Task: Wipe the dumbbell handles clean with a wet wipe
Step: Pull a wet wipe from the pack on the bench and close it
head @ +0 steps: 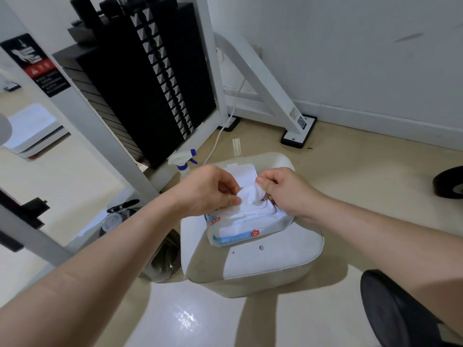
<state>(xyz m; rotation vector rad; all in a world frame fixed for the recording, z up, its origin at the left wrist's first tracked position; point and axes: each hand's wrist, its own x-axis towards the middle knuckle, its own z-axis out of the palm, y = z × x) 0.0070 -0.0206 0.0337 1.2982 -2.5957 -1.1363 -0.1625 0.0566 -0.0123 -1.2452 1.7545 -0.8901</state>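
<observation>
the wet wipe (250, 195) stands half out of the open pack (246, 225) on the padded surface (275, 261), each grip pinching it, left hand (208, 189) at its edge, right hand (284, 192) at its top fold; best draw up slowly, pinning the pack so one sheet follows.

Two hands (208, 189) (288, 191), one wipe (250, 195), one pack (240, 229), one bottle (184, 161).

Fingers (225, 187) cover the mouth of the wipe pack (246, 227); a black disc (449, 182), perhaps a dumbbell, is cropped at right.
</observation>
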